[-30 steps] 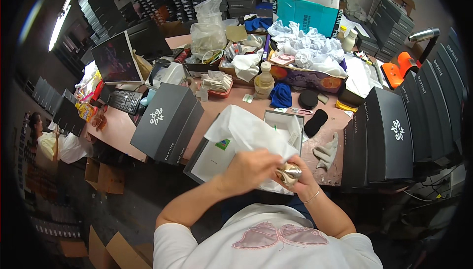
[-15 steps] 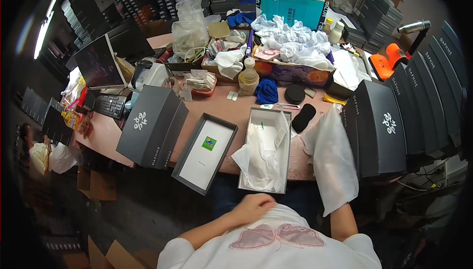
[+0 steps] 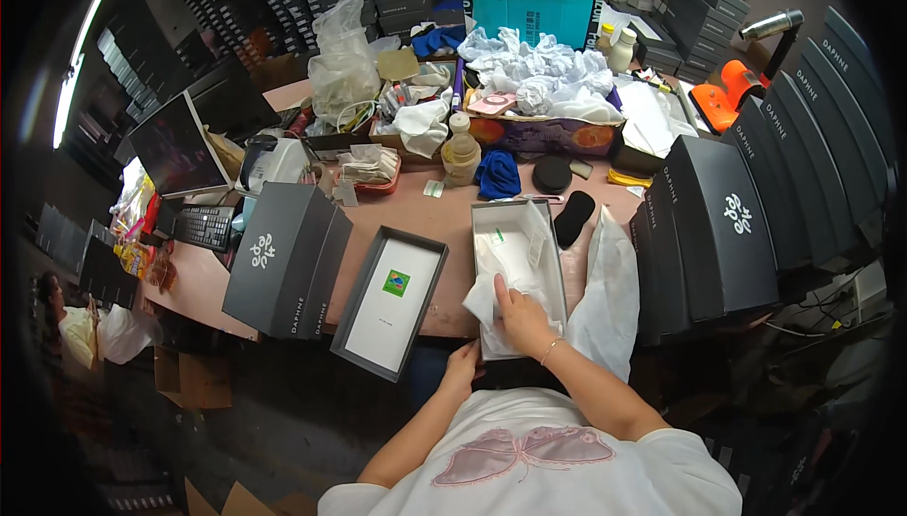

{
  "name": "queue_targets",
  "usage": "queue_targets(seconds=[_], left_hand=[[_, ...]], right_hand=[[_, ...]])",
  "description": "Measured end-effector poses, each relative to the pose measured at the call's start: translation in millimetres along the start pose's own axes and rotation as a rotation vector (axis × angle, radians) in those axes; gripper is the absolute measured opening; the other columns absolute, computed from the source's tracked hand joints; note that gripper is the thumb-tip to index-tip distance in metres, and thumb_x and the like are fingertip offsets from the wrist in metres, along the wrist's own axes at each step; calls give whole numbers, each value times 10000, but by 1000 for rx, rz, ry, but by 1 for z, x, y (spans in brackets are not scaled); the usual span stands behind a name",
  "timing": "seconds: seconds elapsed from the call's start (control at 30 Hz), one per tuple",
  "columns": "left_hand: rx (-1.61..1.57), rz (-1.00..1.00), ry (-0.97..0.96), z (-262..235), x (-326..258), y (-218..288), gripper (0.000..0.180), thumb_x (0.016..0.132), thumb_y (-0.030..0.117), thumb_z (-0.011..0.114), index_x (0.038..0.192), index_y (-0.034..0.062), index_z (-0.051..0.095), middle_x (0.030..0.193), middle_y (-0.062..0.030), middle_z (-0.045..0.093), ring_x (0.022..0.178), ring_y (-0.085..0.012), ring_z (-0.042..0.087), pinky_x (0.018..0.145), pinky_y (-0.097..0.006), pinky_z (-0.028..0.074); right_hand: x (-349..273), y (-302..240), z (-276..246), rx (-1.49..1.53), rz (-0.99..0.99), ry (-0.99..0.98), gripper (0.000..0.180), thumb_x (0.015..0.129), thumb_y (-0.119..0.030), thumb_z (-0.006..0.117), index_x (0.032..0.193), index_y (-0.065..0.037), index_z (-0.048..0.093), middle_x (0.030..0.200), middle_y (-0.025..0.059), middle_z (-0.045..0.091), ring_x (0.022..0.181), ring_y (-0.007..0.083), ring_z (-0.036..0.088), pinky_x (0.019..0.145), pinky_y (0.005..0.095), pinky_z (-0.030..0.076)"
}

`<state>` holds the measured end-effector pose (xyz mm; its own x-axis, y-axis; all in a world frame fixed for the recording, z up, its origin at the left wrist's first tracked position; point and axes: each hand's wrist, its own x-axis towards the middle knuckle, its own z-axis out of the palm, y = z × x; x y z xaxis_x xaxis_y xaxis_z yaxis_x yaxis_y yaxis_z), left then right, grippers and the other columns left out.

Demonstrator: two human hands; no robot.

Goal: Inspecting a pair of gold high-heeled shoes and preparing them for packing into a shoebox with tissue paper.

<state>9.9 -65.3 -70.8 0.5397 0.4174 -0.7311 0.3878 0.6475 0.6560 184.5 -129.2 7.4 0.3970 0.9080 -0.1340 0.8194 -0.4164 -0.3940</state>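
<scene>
Head view, and straight to the near edge: the left hand is at the lidless grey box, touching its near left corner, fingers bent and partly hidden, so I can't say whether they pinch. Over the box's near half comes the right hand, index finger stretched forward onto the thin white paper; the other fingers are tucked from sight, their grip anyone's guess. What lies under that paper doesn't show. Left of the box sits the lid, inner side up; right of it slumps a white bag.

I'd call it partway: paper in the box, lid off, so folding the paper and covering the box look to be left.

Count them up: two hands, one lidless box, one lid, one bag. Beyond the box, one black oblong item, one blue cloth, one round black item, then one bottle. Farthest past the box, a heap of crumpled paper, too tangled to count.
</scene>
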Motion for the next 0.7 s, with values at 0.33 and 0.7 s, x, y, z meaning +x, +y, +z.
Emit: queue_targets(seconds=[0.33, 0.7], left_hand=[[740, 1144, -99, 67, -48, 135, 428, 826, 14, 566, 1253, -5, 547, 1220, -179, 557, 1138, -339, 533, 967, -371, 432], [1819, 1314, -87, 94, 32, 154, 234, 727, 76, 607, 956, 55, 648, 979, -95, 601, 1146, -270, 501, 1057, -611, 267]], right_hand=[[-34, 35, -5, 171, -223, 75, 726, 810, -133, 637, 1428, 7, 283, 1118, 264, 586, 1051, 412, 566, 887, 456, 457], [-187, 66, -92, -93, 198, 46, 874, 668, -186, 809, 1430, -191, 381, 1479, 225, 265, 1352, 425, 292, 1058, 568, 288]])
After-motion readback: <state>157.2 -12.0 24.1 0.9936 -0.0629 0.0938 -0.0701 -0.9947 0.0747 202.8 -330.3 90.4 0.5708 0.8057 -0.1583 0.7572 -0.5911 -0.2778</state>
